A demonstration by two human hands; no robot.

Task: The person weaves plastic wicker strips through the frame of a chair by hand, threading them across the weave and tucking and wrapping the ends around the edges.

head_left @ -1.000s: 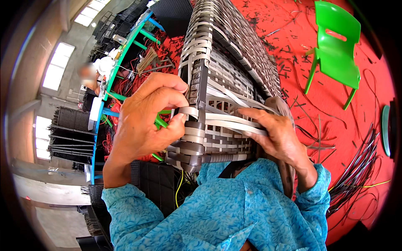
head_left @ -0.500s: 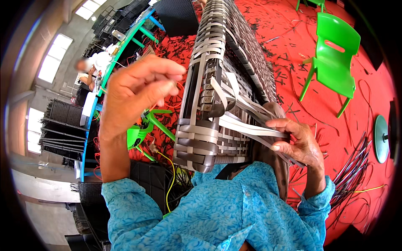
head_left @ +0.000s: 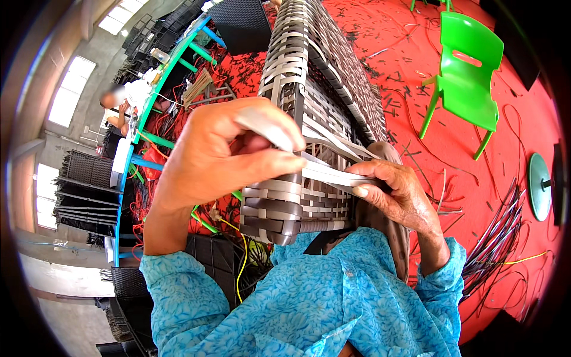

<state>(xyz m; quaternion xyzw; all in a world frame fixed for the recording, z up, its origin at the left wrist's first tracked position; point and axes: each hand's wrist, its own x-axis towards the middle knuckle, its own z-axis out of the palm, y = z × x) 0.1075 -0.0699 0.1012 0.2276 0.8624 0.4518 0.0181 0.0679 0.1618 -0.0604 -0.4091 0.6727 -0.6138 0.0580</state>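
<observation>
A grey and brown woven wicker piece [head_left: 285,68], built of flat strips over a frame, stands in front of me and leans near my legs. My left hand [head_left: 238,146] is closed above its near corner, pinching a pale flat strip [head_left: 266,127] that curls over the fingers. On the other side my right hand [head_left: 395,190] pinches several white and grey flat strips [head_left: 333,177] between thumb and fingers. These run from the woven edge toward that hand. The left hand hides part of the frame edge behind it.
A green plastic chair [head_left: 473,68] stands on the red floor at the right, near a bundle of loose strips [head_left: 493,238]. A yellow cable [head_left: 242,271] runs beside the wicker piece. Another person [head_left: 119,107] sits at a blue-green table [head_left: 156,98] at the far left.
My left hand has moved right, over the wicker edge, and now grips a strip; before, it was off to the left. My right hand has shifted slightly left with its strips.
</observation>
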